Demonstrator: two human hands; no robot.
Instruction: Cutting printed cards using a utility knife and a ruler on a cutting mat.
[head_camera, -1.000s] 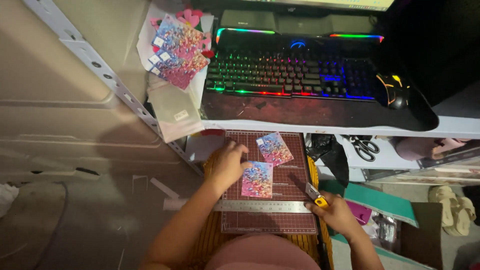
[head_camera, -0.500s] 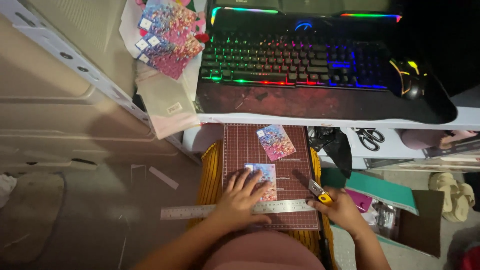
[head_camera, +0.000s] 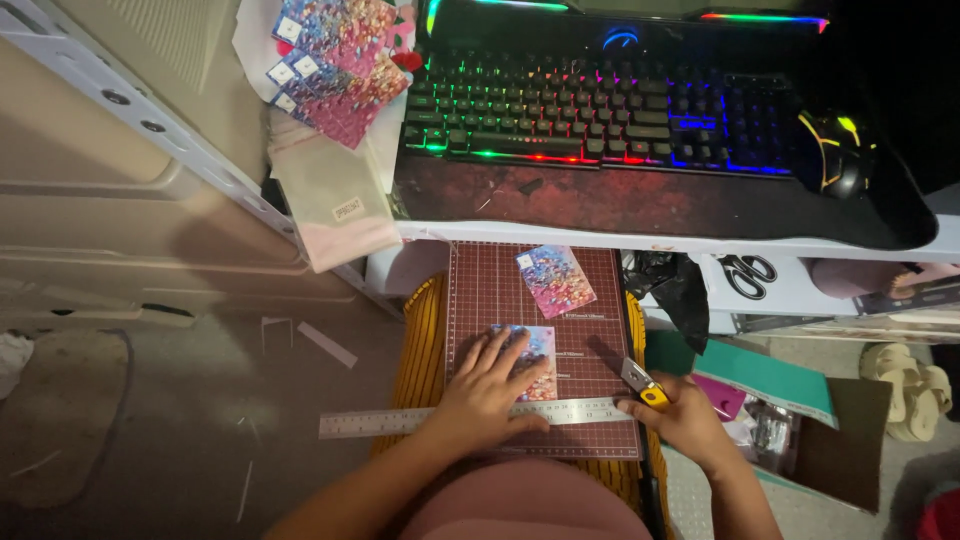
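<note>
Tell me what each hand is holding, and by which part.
The right hand grips a yellow utility knife by its handle. The left hand grips nothing; it presses flat on the metal ruler and holographic card.

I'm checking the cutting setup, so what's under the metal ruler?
The metal ruler lies across the dark red cutting mat, over the glittery card's lower edge. The left hand presses on it, hiding its middle and what lies beneath.

Dim, keyboard (head_camera: 600, 110) glow (rainbow), dark corners

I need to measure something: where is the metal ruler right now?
Head view: the metal ruler lies across the cutting mat's near edge, pinned under the left hand.
</note>
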